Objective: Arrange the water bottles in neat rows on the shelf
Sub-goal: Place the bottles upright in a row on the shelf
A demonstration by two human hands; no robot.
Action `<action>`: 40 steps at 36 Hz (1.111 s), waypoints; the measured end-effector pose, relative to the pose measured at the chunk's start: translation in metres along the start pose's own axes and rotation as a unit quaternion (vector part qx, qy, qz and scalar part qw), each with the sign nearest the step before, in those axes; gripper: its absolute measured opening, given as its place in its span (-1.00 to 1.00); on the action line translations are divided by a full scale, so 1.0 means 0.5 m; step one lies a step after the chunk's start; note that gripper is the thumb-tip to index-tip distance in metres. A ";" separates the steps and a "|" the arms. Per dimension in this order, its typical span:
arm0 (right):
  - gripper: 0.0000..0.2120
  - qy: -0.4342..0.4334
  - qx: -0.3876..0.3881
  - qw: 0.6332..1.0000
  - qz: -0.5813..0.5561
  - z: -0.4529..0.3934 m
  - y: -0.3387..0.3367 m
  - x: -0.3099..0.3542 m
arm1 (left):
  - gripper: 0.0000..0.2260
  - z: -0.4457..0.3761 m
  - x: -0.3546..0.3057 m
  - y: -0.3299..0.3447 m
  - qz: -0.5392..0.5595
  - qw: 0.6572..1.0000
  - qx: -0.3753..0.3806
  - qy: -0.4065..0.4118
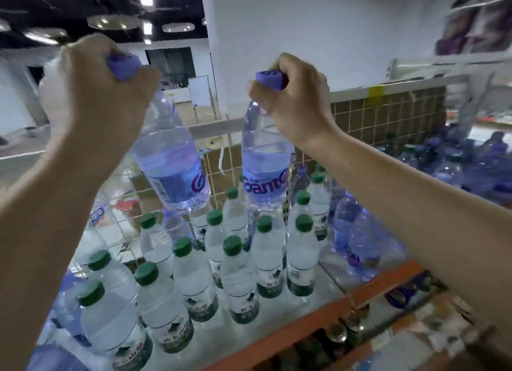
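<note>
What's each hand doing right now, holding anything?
Left hand: closed around the cap end of a tilted purple-capped bottle, lifted above the shelf.
Right hand: closed around the cap end of an upright purple-capped bottle, also lifted.

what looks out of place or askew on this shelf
The purple-capped bottle in the left hand hangs tilted; the one in the right hand is upright. Right of the standing green-capped bottles, purple bottles lie jumbled.
</note>
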State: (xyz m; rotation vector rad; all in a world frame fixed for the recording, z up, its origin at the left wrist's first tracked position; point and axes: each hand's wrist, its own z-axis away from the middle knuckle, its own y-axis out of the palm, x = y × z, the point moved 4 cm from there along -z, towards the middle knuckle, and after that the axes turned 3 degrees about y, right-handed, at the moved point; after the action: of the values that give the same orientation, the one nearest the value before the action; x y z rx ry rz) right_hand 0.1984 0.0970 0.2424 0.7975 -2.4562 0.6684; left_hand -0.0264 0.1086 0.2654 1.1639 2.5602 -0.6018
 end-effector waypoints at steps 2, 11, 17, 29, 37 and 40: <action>-0.73 0.005 -0.010 1.000 0.008 0.002 -0.040 -0.016 | -0.83 -0.005 -0.026 0.029 0.015 1.000 0.023 -0.007; -0.76 0.026 -0.060 0.997 0.044 -0.006 -0.214 -0.125 | -0.78 0.015 -0.159 0.184 0.081 0.991 0.104 -0.015; -0.77 0.044 -0.064 0.995 0.055 -0.026 -0.331 -0.225 | -0.74 0.049 -0.272 0.299 0.089 0.988 0.127 -0.001; -0.78 0.022 -0.048 0.993 0.108 -0.091 -0.553 -0.453 | -0.76 0.120 -0.485 0.552 0.117 0.978 0.167 -0.047; -0.77 0.027 -0.049 0.988 0.145 -0.127 -0.676 -0.586 | -0.81 0.139 -0.594 0.684 0.065 0.986 0.147 -0.035; -0.78 0.036 -0.052 0.986 0.157 -0.139 -0.709 -0.644 | -0.84 0.135 -0.621 0.736 0.082 0.985 0.149 -0.036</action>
State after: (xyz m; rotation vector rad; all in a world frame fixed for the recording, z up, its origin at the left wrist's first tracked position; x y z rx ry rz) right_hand 0.6747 0.0149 0.2214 0.3425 -2.5491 0.6580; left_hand 0.4585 0.0921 0.2347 1.4030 2.3389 -0.9927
